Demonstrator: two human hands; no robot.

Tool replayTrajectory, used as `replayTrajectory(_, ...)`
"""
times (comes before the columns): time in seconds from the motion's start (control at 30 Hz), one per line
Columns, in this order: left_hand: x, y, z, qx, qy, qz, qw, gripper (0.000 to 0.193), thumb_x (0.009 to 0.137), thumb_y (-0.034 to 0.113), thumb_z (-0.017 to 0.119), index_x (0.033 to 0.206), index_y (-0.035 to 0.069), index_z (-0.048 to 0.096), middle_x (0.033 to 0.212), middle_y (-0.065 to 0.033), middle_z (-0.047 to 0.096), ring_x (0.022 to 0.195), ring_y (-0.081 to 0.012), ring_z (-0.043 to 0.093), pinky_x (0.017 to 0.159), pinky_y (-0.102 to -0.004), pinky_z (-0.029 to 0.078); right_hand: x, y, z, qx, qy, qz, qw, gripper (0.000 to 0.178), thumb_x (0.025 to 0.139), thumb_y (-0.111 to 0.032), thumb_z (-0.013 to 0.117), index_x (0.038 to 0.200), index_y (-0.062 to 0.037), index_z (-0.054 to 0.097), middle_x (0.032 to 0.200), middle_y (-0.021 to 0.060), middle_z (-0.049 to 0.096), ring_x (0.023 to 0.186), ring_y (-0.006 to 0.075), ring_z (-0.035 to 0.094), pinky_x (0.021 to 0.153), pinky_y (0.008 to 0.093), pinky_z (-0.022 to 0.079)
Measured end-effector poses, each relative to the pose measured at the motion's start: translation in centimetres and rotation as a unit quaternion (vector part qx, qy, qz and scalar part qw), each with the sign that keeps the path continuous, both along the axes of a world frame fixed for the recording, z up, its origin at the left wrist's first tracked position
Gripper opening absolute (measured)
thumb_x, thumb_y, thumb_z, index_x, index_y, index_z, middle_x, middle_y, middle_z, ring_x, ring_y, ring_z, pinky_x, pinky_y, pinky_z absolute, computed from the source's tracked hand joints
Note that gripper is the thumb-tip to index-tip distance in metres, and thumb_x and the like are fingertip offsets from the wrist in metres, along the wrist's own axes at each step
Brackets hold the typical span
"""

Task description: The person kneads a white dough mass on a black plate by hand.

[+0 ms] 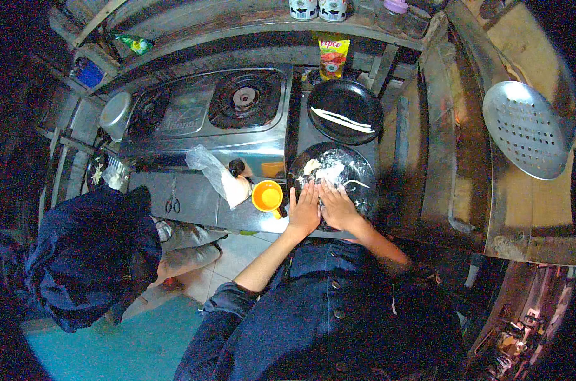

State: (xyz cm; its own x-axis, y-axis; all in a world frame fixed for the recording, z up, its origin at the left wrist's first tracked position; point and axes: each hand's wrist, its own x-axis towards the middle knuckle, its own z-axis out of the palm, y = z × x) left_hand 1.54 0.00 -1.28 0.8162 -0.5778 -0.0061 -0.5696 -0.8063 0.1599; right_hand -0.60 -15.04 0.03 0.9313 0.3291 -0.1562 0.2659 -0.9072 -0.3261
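Both my hands lie flat, side by side, over the near part of a dark round plate (363, 209) dusted with white flour (331, 170). My left hand (305, 213) and my right hand (338, 209) have their fingers stretched forward. A thin curved strip of dough (357, 183) shows just past my right fingers; what is under the hands is hidden. A small dough lump (311, 166) sits on the plate beyond my left fingertips. Behind it, a black pan (345, 98) holds long white dough strips (342, 120). Left of my left hand stands an orange mug (267, 195).
A plastic bag of white powder (238, 191) lies left of the mug, scissors (173, 198) farther left. Behind are a gas stove (244, 98) and a yellow-red pouch (333, 59). Another person (97, 254) is at left. A perforated skimmer (528, 130) hangs at right.
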Motion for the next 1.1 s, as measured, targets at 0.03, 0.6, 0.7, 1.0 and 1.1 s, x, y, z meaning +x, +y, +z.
replayTrajectory(0.03,-0.9,0.2,0.2,-0.005,0.019,0.001,1.0,0.06,0.085,0.023,0.047,0.138,0.001,0.03,0.146,-0.0143,0.028,0.135,-0.0251,0.026,0.108,-0.0576,0.007,-0.7,0.1,0.1,-0.011,-0.002,0.007,1.0,0.066,0.085,-0.026,0.044,0.14,0.0019,0.021,0.148,0.0184,0.017,0.137,0.0303,0.019,0.11,0.0471,0.015)
replayTrajectory(0.6,-1.2,-0.2,0.0,0.041,0.038,0.01,0.998,0.062,0.086,0.024,0.045,0.14,0.002,0.026,0.148,-0.0133,0.022,0.137,-0.0249,0.022,0.108,-0.0569,0.006,-1.3,0.3,0.0,0.002,0.029,-0.006,1.0,0.065,0.088,-0.027,0.039,0.142,-0.0011,0.016,0.149,0.0162,0.016,0.137,0.0295,0.018,0.111,0.0471,0.011)
replayTrajectory(0.7,-4.0,0.6,0.0,0.009,0.062,0.007,0.998,0.06,0.088,0.025,0.043,0.14,0.001,0.026,0.147,-0.0133,0.023,0.136,-0.0259,0.022,0.107,-0.0578,0.009,-3.6,0.2,0.6,0.012,0.048,0.015,0.999,0.065,0.087,-0.027,0.04,0.142,0.0005,0.018,0.149,0.0163,0.015,0.138,0.0292,0.015,0.111,0.047,0.01)
replayTrajectory(1.0,0.8,-1.2,-1.2,0.012,-0.004,0.028,1.0,0.062,0.083,0.022,0.048,0.139,0.002,0.03,0.146,-0.0135,0.028,0.136,-0.024,0.023,0.109,-0.0551,0.005,0.6,0.3,-0.7,0.012,0.017,-0.037,0.999,0.065,0.087,-0.027,0.04,0.141,0.0006,0.019,0.149,0.0176,0.017,0.138,0.0295,0.017,0.111,0.0466,0.011)
replayTrajectory(1.1,-0.7,-0.7,0.3,0.023,0.037,0.019,0.999,0.063,0.083,0.022,0.048,0.14,0.003,0.029,0.147,-0.0117,0.026,0.137,-0.0229,0.021,0.109,-0.0536,0.004,-0.6,0.3,-0.4,-0.003,0.033,-0.014,0.999,0.066,0.087,-0.027,0.041,0.142,0.0009,0.016,0.149,0.0178,0.015,0.138,0.0301,0.016,0.111,0.0474,0.01)
